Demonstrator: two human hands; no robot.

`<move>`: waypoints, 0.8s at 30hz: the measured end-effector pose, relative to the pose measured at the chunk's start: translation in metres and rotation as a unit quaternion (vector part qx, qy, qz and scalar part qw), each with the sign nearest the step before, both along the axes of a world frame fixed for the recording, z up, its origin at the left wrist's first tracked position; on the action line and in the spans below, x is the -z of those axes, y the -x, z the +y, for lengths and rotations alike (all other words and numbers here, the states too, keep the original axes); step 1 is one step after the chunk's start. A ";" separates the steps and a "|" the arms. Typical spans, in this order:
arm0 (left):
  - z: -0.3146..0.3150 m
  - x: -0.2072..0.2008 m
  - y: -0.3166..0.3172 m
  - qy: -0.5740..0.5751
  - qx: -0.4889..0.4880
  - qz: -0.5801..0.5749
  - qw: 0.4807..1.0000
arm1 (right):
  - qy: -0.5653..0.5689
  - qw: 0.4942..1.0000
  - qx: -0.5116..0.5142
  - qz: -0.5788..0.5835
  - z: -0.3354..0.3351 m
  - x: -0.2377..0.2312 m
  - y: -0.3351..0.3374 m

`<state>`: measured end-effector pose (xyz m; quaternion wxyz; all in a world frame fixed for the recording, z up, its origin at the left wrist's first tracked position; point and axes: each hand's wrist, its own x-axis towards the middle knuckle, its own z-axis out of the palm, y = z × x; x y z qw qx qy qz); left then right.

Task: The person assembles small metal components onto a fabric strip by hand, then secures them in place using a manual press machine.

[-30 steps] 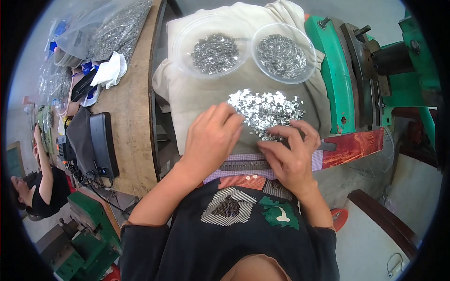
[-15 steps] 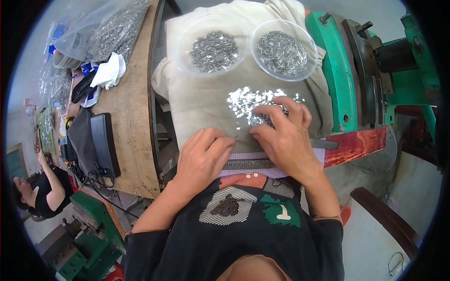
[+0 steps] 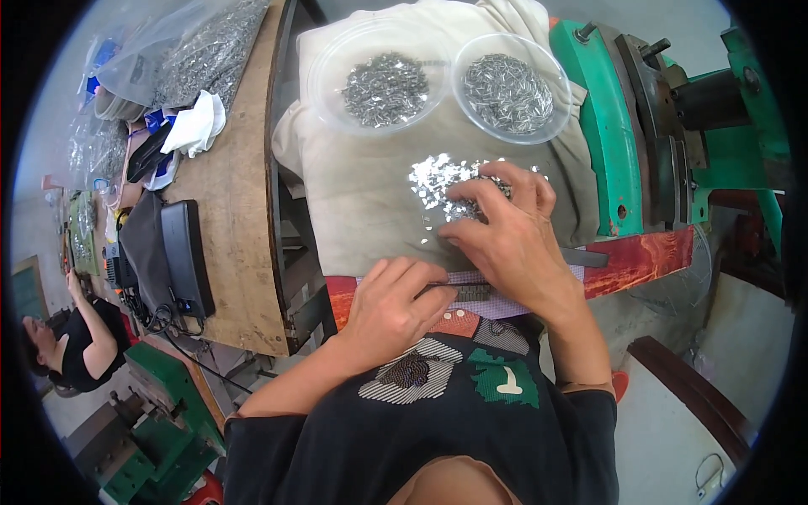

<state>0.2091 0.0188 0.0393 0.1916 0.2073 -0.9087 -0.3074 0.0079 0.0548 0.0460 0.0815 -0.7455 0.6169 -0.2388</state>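
A loose pile of small shiny metal flakes [image 3: 433, 181] lies on the beige cloth [image 3: 370, 194] in front of me. My right hand [image 3: 513, 231] is over its right side, fingers curved and apart, fingertips among the pieces. Thumb and index finger do not meet. Near the cloth's front edge, my left hand [image 3: 396, 303] is closed over a dark, narrow metal strip with fine notches [image 3: 473, 293]. The strip's right end sticks out past the fingers; the rest is hidden under the hand.
Beyond the pile stand two clear plastic bowls, the left bowl [image 3: 324, 105] with small metal bits, the right bowl [image 3: 560, 126] with short metal pins. A green machine [image 3: 602, 143] borders the right. At left, a wooden table [image 3: 240, 168] holds a black case [image 3: 187, 261]. Another person [image 3: 88, 337] sits far left.
My left hand has moved right and toward me, onto the notched strip. The right hand has shifted slightly left, its fingers still in the flakes.
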 end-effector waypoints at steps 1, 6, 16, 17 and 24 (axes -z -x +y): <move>0.000 0.000 0.000 0.000 0.000 0.000 1.000 | 0.000 1.000 0.011 -0.002 0.001 0.000 0.001; 0.003 0.002 -0.001 -0.026 -0.031 0.003 0.999 | -0.003 0.999 0.032 -0.001 0.002 -0.001 -0.002; 0.002 0.000 -0.002 -0.063 -0.045 -0.011 0.997 | 0.003 0.997 0.075 0.027 0.011 -0.001 -0.012; 0.002 0.000 -0.001 -0.063 -0.046 -0.011 0.997 | 0.001 0.996 0.085 0.029 0.013 -0.001 -0.012; 0.002 0.005 -0.002 -0.058 -0.031 -0.001 0.998 | 0.033 0.997 0.072 -0.022 0.041 -0.004 -0.014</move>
